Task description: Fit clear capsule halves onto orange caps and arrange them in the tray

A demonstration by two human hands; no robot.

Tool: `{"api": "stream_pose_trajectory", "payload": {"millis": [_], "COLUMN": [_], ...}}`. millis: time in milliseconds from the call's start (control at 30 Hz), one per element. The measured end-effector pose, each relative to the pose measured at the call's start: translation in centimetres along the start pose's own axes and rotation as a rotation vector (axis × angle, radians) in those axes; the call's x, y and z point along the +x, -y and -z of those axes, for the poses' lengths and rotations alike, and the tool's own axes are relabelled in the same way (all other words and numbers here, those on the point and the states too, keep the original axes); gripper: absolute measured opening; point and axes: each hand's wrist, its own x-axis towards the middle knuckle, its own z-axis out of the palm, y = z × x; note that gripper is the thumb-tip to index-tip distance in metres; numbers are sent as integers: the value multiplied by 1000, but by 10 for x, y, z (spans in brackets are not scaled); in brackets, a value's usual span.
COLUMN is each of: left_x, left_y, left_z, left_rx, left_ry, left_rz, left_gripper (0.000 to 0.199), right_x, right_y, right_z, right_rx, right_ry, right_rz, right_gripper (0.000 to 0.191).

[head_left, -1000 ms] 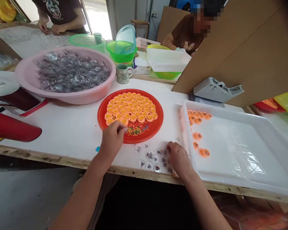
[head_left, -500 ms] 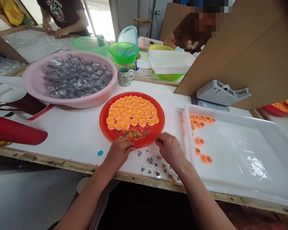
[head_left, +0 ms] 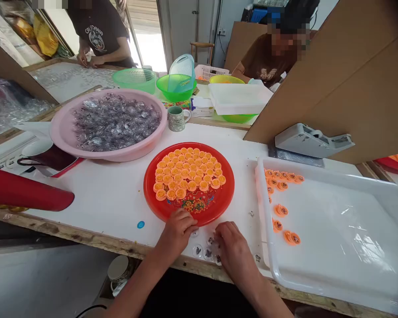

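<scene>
A red round tray (head_left: 223,207) holds several rows of small orange discs (head_left: 185,173) with yellow centres, leaving its printed near part bare. At the tray's near rim is my left hand (head_left: 177,233), its fingers curled and thumb pressed in; whatever is between them is hidden. Beside it, my right hand (head_left: 235,248) reaches down with fingertips together among small clear round pieces with dark printed figures (head_left: 208,253). It covers some of these pieces, and I cannot make out what its fingertips pinch.
A white tray (head_left: 331,221) with several orange pieces (head_left: 281,210) stands at right. A pink basin (head_left: 58,130) of clear wrapped pieces, a mug (head_left: 176,119), a red cylinder (head_left: 29,191) and a tape dispenser (head_left: 310,141) surround the workspace. Two people work across the table.
My right hand has moved from the tray's near right rim toward me, down among the clear pieces. My left hand stays by the near rim. The camera view has shifted.
</scene>
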Motion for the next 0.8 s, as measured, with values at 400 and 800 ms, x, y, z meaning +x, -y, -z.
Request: {"api": "stream_pose_trajectory", "payload": {"millis": [400,800], "left_x": [17,27], "left_y": [-70,-47], "left_z": [-6,6], "left_rx": [-787,-651], "left_ry": [62,223], "left_rz": [581,715], "left_gripper": [10,2], "right_x": [11,19], "right_y": [11,4], "right_z": [28,28], "right_rx": [1300,733], "right_ry": [53,227], "right_rz": [-539,-413], "right_gripper": [22,25]}}
